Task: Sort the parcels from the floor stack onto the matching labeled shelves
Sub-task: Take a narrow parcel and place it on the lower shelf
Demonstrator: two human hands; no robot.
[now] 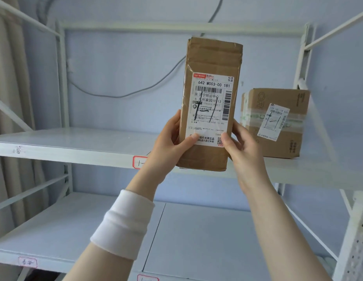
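Note:
A tall brown cardboard parcel (212, 61) with a white shipping label marked by hand in black stands upright in front of me, level with the upper white shelf (75, 145). My left hand (170, 142) grips its lower left side with the thumb on the label. My right hand (239, 147) grips the lower right side, thumb on the label too. A second brown box (278, 122) with a tilted white label sits on the upper shelf at the right. A red-bordered tag (138, 162) is stuck to the shelf's front edge, partly hidden by my left hand.
A lower white shelf (197, 236) lies below, with red-bordered tags (27, 262) on its front edge. White metal uprights (357, 230) and braces frame both sides. A grey cable (119, 94) hangs on the pale blue wall. A curtain (6, 82) hangs at the left.

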